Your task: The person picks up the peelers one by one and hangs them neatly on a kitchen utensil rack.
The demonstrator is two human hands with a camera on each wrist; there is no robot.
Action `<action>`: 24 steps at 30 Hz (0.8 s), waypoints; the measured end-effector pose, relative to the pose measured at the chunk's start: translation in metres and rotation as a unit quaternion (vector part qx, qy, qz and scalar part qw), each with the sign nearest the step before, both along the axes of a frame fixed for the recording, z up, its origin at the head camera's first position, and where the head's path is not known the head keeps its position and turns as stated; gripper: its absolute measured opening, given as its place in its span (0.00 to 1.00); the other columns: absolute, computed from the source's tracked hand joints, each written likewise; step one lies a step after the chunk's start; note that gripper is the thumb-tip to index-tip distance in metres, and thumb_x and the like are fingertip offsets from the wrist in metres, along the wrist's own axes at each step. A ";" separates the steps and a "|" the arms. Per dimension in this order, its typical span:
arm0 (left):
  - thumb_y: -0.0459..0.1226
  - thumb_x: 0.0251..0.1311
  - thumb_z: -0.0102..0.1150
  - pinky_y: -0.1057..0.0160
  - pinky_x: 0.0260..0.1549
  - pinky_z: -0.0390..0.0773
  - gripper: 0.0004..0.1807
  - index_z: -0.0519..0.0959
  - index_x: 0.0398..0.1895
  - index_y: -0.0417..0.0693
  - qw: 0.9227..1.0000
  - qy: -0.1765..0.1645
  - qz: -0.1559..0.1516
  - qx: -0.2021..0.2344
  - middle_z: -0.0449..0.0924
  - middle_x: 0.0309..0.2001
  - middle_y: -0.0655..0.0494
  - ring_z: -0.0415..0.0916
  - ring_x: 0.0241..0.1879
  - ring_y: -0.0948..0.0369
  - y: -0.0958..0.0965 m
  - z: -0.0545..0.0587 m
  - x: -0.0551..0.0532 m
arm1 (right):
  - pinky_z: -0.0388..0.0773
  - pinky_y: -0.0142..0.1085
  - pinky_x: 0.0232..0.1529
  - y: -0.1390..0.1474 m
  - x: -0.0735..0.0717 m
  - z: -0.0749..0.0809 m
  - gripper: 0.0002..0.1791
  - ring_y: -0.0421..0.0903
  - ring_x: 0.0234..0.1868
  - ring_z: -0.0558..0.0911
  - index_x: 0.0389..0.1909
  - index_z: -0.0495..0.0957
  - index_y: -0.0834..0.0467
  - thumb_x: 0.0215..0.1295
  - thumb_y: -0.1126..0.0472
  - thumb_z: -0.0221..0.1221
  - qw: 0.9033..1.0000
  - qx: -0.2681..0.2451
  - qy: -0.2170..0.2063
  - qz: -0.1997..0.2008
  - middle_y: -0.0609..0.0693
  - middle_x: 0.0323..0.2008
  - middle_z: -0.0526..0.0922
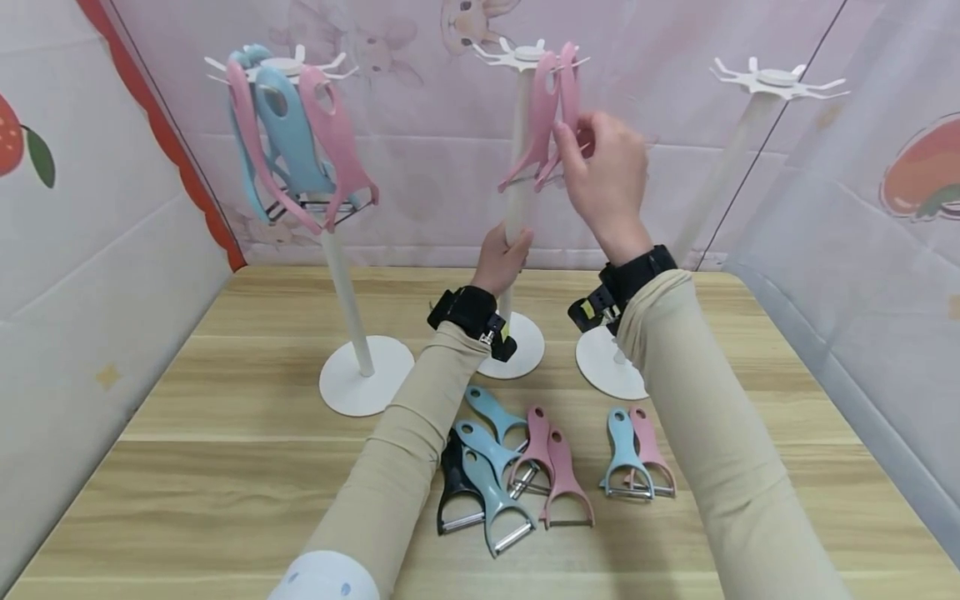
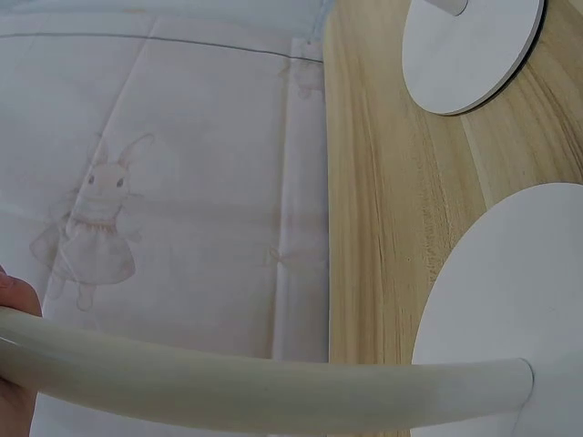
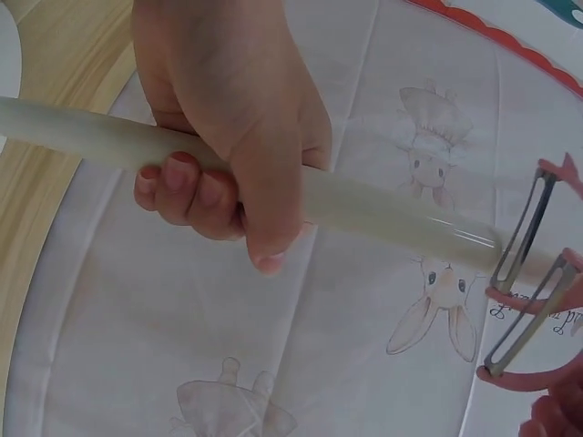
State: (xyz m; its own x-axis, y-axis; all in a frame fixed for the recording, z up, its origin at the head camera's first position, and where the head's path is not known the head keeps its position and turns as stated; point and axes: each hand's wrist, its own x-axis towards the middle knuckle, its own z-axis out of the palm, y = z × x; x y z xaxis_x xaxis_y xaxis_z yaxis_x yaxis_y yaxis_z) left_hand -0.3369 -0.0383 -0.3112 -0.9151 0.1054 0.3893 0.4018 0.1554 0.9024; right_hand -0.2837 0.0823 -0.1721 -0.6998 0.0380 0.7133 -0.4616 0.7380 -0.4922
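My left hand grips the white pole of the middle stand, fingers and thumb curled round it in the right wrist view. Up at the stand's hooked top, my right hand pinches a pink peeler, whose handle end is at a hook. Just left of it, another pink peeler hangs on the same stand. The metal blades of both show in the right wrist view, beside the fingertips of my right hand.
A left stand carries several blue and pink peelers. The right stand has bare hooks. On the wooden table lie a black peeler, several blue and pink peelers, and a separate blue-and-pink pair.
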 end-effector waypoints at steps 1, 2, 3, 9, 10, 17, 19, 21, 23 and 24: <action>0.36 0.66 0.45 0.68 0.20 0.64 0.11 0.64 0.25 0.43 1.000 0.003 -0.001 0.001 0.63 0.17 0.55 0.62 0.17 0.64 0.000 0.000 0.000 | 0.70 0.35 0.42 0.000 0.000 -0.001 0.19 0.48 0.37 0.79 0.44 0.77 0.64 0.66 0.51 0.50 1.000 0.002 -0.001 0.002 0.56 0.36 0.81; 0.36 0.66 0.45 0.68 0.20 0.65 0.11 0.64 0.25 0.43 1.000 0.004 -0.004 0.002 0.63 0.17 0.55 0.62 0.17 0.64 0.000 0.002 0.003 | 0.70 0.36 0.42 0.001 0.000 -0.002 0.19 0.48 0.38 0.79 0.44 0.77 0.64 0.66 0.52 0.50 1.000 0.002 -0.002 0.004 0.56 0.36 0.81; 0.35 0.66 0.44 0.68 0.20 0.64 0.11 0.64 0.25 0.42 1.000 0.007 -0.008 0.003 0.63 0.17 0.55 0.62 0.17 0.64 0.000 0.004 0.006 | 0.70 0.36 0.43 0.001 0.001 -0.002 0.20 0.49 0.38 0.79 0.45 0.77 0.64 0.66 0.51 0.50 1.000 0.002 -0.003 0.006 0.57 0.37 0.81; 0.33 0.66 0.43 0.69 0.21 0.63 0.11 0.63 0.24 0.42 1.000 -0.003 -0.024 0.002 0.62 0.16 0.55 0.61 0.16 0.65 -0.003 0.020 0.022 | 0.71 0.38 0.45 0.010 0.005 -0.013 0.21 0.51 0.40 0.79 0.46 0.76 0.66 0.66 0.51 0.49 1.000 -0.001 -0.003 0.012 0.59 0.39 0.81; 0.33 0.66 0.43 0.69 0.21 0.63 0.11 0.63 0.24 0.42 1.000 -0.009 -0.023 0.002 0.62 0.16 0.56 0.61 0.16 0.65 -0.003 0.021 0.023 | 0.71 0.38 0.45 0.013 0.006 -0.017 0.21 0.51 0.40 0.79 0.45 0.77 0.66 0.66 0.51 0.49 1.000 0.001 -0.002 0.012 0.59 0.38 0.81; 0.33 0.66 0.44 0.68 0.19 0.61 0.13 0.63 0.22 0.42 1.000 -0.013 -0.020 0.018 0.63 0.14 0.55 0.60 0.14 0.64 -0.002 0.017 0.017 | 0.70 0.40 0.30 0.029 0.017 -0.059 0.20 0.52 0.25 0.76 0.30 0.79 0.65 0.65 0.52 0.50 0.992 0.084 -0.090 0.036 0.58 0.23 0.79; 0.33 0.66 0.44 0.68 0.19 0.61 0.13 0.63 0.21 0.43 1.000 -0.013 -0.016 0.016 0.62 0.13 0.56 0.60 0.14 0.64 -0.001 0.012 0.011 | 0.69 0.38 0.24 0.029 0.022 -0.075 0.20 0.49 0.19 0.73 0.22 0.77 0.63 0.65 0.52 0.50 0.971 0.162 -0.167 0.056 0.54 0.17 0.76; 0.35 0.66 0.44 0.67 0.18 0.61 0.14 0.63 0.20 0.44 1.000 -0.018 -0.011 0.011 0.62 0.13 0.56 0.60 0.13 0.64 0.000 0.008 0.005 | 0.69 0.37 0.21 0.027 0.028 -0.095 0.20 0.46 0.16 0.71 0.16 0.74 0.60 0.64 0.52 0.52 0.931 0.251 -0.251 0.082 0.50 0.14 0.72; 0.36 0.66 0.44 0.67 0.19 0.61 0.14 0.63 0.20 0.45 1.000 -0.022 -0.006 0.005 0.62 0.13 0.57 0.60 0.14 0.64 0.000 0.004 0.001 | 0.69 0.35 0.19 0.022 0.037 -0.116 0.21 0.43 0.15 0.69 0.13 0.69 0.57 0.62 0.51 0.54 0.878 0.325 -0.334 0.110 0.47 0.12 0.69; 0.37 0.66 0.44 0.67 0.19 0.61 0.14 0.63 0.21 0.45 1.000 -0.026 -0.005 0.005 0.62 0.13 0.57 0.60 0.14 0.63 0.001 0.004 0.000 | 0.69 0.35 0.20 0.020 0.041 -0.128 0.21 0.43 0.16 0.69 0.12 0.68 0.56 0.62 0.51 0.54 0.851 0.355 -0.367 0.123 0.46 0.13 0.69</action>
State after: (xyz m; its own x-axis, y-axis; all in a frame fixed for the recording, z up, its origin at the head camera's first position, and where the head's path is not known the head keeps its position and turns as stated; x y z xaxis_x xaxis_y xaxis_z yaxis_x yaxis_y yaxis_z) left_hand -0.3372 -0.0378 -0.3076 -0.9328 0.1107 0.3430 0.3565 0.1433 0.9232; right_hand -0.2424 0.1024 -0.3002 -0.8917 -0.4317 -0.1361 -0.4053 0.8954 -0.1846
